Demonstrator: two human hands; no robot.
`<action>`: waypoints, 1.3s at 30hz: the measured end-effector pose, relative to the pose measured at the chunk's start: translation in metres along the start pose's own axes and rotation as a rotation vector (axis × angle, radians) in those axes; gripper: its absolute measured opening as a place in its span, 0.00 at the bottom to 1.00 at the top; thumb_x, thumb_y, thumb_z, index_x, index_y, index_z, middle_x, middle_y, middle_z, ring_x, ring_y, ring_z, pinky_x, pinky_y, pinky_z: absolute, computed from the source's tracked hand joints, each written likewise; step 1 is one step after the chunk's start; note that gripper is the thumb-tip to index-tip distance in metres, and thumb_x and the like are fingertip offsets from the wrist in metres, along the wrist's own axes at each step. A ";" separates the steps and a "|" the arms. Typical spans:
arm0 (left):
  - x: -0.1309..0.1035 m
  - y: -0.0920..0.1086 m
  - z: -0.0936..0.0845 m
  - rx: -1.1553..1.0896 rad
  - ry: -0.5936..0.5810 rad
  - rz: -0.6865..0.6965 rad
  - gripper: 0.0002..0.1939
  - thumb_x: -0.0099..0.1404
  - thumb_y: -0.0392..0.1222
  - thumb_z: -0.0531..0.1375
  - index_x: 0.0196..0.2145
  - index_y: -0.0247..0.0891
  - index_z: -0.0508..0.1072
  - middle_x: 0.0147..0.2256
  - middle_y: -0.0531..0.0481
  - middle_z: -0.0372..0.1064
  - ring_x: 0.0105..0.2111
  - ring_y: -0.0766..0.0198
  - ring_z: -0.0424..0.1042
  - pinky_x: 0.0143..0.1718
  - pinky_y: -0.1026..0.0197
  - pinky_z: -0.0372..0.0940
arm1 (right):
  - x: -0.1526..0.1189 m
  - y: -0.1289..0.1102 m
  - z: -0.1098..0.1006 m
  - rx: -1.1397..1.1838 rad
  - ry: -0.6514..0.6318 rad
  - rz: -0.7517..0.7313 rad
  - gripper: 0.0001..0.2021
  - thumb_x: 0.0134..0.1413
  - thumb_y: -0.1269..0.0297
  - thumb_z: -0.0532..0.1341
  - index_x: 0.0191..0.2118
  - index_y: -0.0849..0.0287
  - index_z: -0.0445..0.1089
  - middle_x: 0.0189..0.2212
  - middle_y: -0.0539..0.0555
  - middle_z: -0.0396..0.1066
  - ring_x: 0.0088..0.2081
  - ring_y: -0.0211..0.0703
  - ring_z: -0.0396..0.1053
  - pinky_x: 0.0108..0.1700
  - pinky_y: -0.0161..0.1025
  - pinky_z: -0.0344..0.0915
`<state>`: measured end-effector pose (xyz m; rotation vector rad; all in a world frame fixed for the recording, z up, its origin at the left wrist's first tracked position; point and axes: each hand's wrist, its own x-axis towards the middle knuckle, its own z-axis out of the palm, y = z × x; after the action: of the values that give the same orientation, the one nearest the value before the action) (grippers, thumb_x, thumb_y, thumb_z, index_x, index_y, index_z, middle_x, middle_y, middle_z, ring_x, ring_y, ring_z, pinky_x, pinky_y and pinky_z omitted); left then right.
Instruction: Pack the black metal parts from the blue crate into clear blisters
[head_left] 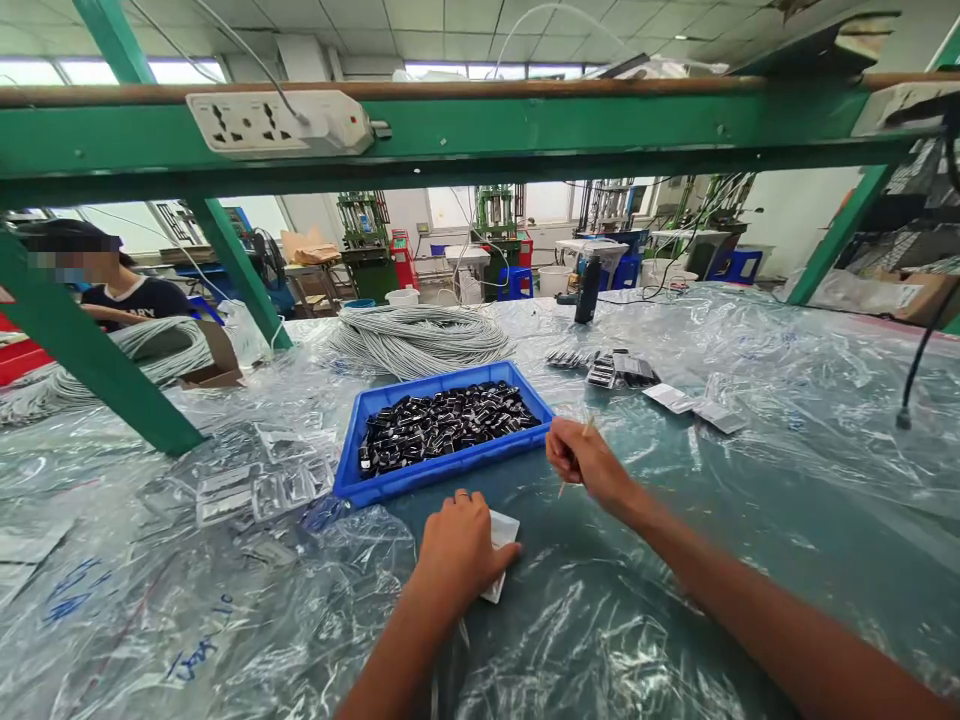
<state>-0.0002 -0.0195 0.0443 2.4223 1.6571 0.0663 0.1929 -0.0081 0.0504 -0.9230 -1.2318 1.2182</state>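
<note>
My left hand (461, 545) lies over a small white tray (504, 530) on the plastic-covered table, its thumb pressed on the tray's right side and its fingers hiding the rest. To the right, my right hand (581, 455) is closed round a thin stick (589, 425), held just off the near right corner of a blue bin. That blue bin (442, 470) holds a heap of small black parts (450, 420) with light metal edges.
Coils of grey cable (427, 335) lie behind the bin. Filled trays (622, 368) and a black bottle (588, 290) stand at the back right. Clear trays (225, 495) lie left. A green beam (525, 125) crosses above. A person (135, 290) sits at far left.
</note>
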 end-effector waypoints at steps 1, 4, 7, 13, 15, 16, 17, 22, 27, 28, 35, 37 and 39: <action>-0.001 0.000 0.000 -0.019 -0.025 0.026 0.23 0.55 0.50 0.65 0.45 0.32 0.74 0.46 0.29 0.71 0.47 0.37 0.71 0.45 0.44 0.66 | -0.001 0.005 0.001 -0.008 -0.003 0.031 0.26 0.52 0.40 0.59 0.20 0.57 0.55 0.15 0.42 0.49 0.15 0.29 0.43 0.18 0.32 0.38; 0.002 0.006 0.011 -0.161 -0.006 0.257 0.21 0.55 0.42 0.65 0.48 0.37 0.74 0.49 0.36 0.71 0.50 0.44 0.70 0.50 0.47 0.65 | -0.004 0.015 0.002 0.064 0.037 0.070 0.27 0.50 0.41 0.61 0.18 0.56 0.52 0.14 0.40 0.44 0.16 0.28 0.39 0.18 0.32 0.35; 0.008 0.013 0.030 -0.371 -0.011 0.400 0.28 0.55 0.41 0.67 0.54 0.38 0.71 0.53 0.39 0.68 0.54 0.47 0.66 0.56 0.48 0.62 | -0.005 0.014 0.003 0.235 0.083 0.045 0.27 0.52 0.42 0.61 0.19 0.55 0.49 0.13 0.39 0.40 0.15 0.28 0.35 0.17 0.32 0.34; 0.013 0.021 0.045 -0.618 -0.025 0.252 0.31 0.50 0.41 0.71 0.52 0.38 0.72 0.51 0.42 0.65 0.50 0.50 0.68 0.54 0.49 0.64 | -0.006 0.020 0.014 0.371 0.156 0.055 0.27 0.50 0.45 0.63 0.18 0.56 0.49 0.12 0.40 0.41 0.15 0.28 0.34 0.17 0.32 0.34; 0.013 0.023 0.041 -0.636 -0.035 0.212 0.33 0.48 0.40 0.72 0.52 0.38 0.71 0.49 0.42 0.66 0.49 0.50 0.68 0.52 0.50 0.64 | -0.006 0.023 0.017 0.376 0.185 0.044 0.27 0.49 0.45 0.64 0.18 0.56 0.48 0.12 0.40 0.42 0.15 0.28 0.35 0.17 0.32 0.34; 0.012 0.024 0.040 -0.642 -0.035 0.201 0.33 0.48 0.39 0.72 0.52 0.37 0.70 0.48 0.43 0.66 0.49 0.50 0.68 0.51 0.50 0.64 | -0.006 0.024 0.018 0.370 0.197 0.034 0.27 0.49 0.46 0.64 0.17 0.55 0.48 0.11 0.40 0.42 0.15 0.28 0.35 0.17 0.32 0.35; 0.012 0.025 0.038 -0.648 -0.033 0.195 0.33 0.47 0.38 0.72 0.52 0.36 0.69 0.48 0.43 0.67 0.49 0.50 0.68 0.51 0.50 0.64 | -0.006 0.025 0.020 0.359 0.205 0.023 0.27 0.50 0.46 0.63 0.17 0.55 0.48 0.11 0.40 0.41 0.14 0.28 0.35 0.17 0.32 0.35; 0.011 0.025 0.036 -0.680 -0.008 0.197 0.28 0.47 0.36 0.72 0.46 0.36 0.68 0.45 0.44 0.69 0.46 0.52 0.69 0.47 0.52 0.63 | -0.004 0.032 0.027 0.267 0.212 -0.029 0.27 0.49 0.45 0.62 0.16 0.55 0.47 0.11 0.40 0.42 0.14 0.28 0.37 0.17 0.33 0.36; 0.011 0.024 0.038 -0.663 0.039 0.235 0.21 0.49 0.36 0.70 0.39 0.37 0.67 0.41 0.47 0.69 0.42 0.54 0.69 0.43 0.54 0.63 | -0.007 0.042 0.033 0.146 0.178 0.007 0.27 0.49 0.44 0.61 0.16 0.54 0.48 0.11 0.41 0.43 0.14 0.28 0.42 0.17 0.33 0.40; 0.011 0.025 0.039 -0.652 0.045 0.230 0.20 0.49 0.37 0.70 0.39 0.37 0.67 0.41 0.46 0.69 0.42 0.54 0.69 0.43 0.54 0.63 | -0.010 0.043 0.034 0.136 0.183 0.022 0.27 0.49 0.43 0.61 0.16 0.54 0.48 0.11 0.41 0.43 0.14 0.29 0.42 0.17 0.33 0.40; 0.009 0.026 0.042 -0.532 0.076 0.288 0.20 0.56 0.45 0.67 0.44 0.36 0.69 0.44 0.44 0.69 0.48 0.50 0.67 0.50 0.50 0.61 | -0.029 0.026 0.021 0.050 0.015 0.234 0.25 0.52 0.47 0.60 0.17 0.54 0.48 0.12 0.41 0.43 0.14 0.29 0.39 0.17 0.33 0.37; 0.008 0.021 0.036 -0.434 0.048 0.285 0.32 0.51 0.51 0.71 0.49 0.35 0.69 0.49 0.40 0.67 0.51 0.46 0.65 0.53 0.46 0.59 | -0.027 0.018 0.013 0.141 0.063 0.185 0.25 0.51 0.48 0.61 0.17 0.54 0.48 0.12 0.40 0.41 0.15 0.28 0.37 0.17 0.33 0.36; 0.008 0.016 0.029 -0.330 -0.001 0.270 0.40 0.45 0.56 0.73 0.51 0.34 0.69 0.51 0.37 0.65 0.52 0.42 0.64 0.54 0.45 0.59 | -0.024 0.014 0.008 0.253 0.113 0.109 0.25 0.51 0.49 0.62 0.17 0.55 0.48 0.12 0.39 0.40 0.15 0.28 0.35 0.18 0.33 0.35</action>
<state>0.0220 -0.0223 0.0187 2.3647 1.1959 0.3504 0.1847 -0.0306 0.0340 -0.8665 -0.9231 1.3542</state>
